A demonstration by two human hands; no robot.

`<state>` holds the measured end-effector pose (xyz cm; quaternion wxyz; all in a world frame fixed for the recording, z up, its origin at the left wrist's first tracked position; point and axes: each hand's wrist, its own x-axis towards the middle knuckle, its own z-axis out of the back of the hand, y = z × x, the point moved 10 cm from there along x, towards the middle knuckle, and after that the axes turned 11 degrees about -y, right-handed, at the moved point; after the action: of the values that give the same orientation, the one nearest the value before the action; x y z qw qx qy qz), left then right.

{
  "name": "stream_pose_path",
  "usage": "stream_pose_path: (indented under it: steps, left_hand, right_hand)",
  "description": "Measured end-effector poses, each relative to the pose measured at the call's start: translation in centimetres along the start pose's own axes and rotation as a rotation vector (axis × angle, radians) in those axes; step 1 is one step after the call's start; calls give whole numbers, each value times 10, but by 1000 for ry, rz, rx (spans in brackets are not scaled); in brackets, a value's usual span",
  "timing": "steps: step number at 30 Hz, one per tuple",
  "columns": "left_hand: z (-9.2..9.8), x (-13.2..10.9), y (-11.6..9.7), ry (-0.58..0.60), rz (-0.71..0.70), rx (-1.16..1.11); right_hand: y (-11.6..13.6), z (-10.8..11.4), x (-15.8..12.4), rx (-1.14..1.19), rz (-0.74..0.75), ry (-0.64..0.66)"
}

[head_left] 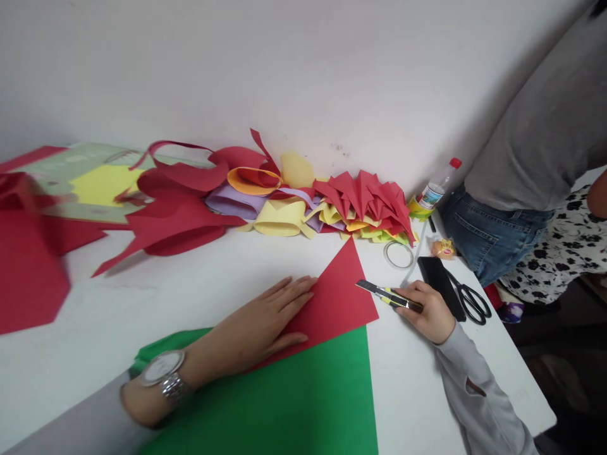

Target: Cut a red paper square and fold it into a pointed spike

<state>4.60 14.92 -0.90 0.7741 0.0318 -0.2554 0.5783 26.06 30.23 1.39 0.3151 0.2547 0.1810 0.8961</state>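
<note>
My left hand (279, 316), with a watch (164, 368) on its wrist, lies flat on a red sheet of paper (339, 297), fingers stretched out. That sheet has a pointed corner at the top and overlaps a large green sheet (303, 404) nearer to me. In my right hand (429, 309) is a utility knife (389, 295), its blade out and pointing left over the red sheet's right edge. The knife's tip is close to the paper; whether it touches I cannot tell. Part of the red sheet is hidden beneath my left hand.
Folded paper shapes (282, 216) and red pleated paper (365, 199) line the wall. On the right lie a tape roll (398, 254), a black phone (441, 287), scissors (474, 303), a wrapped snack (442, 248) and a bottle (434, 189). A person (521, 139) stands beyond the table's right edge.
</note>
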Motion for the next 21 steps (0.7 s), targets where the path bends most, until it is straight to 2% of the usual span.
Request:
stream_pose_path:
  steps: [4, 11, 17, 21]
  left_hand:
    - [2, 1, 8, -8, 71, -2]
    - [-7, 2, 27, 72, 282, -119]
    - [-11, 0, 31, 74, 344, -163]
    - [-11, -2, 35, 14, 357, -201]
  right_hand:
    - [-6, 5, 1, -23, -21, -75]
    - [-10, 1, 2, -19, -40, -82]
    - [-11, 0, 2, 6, -53, -70]
    - [-9, 1, 3, 14, -54, -73]
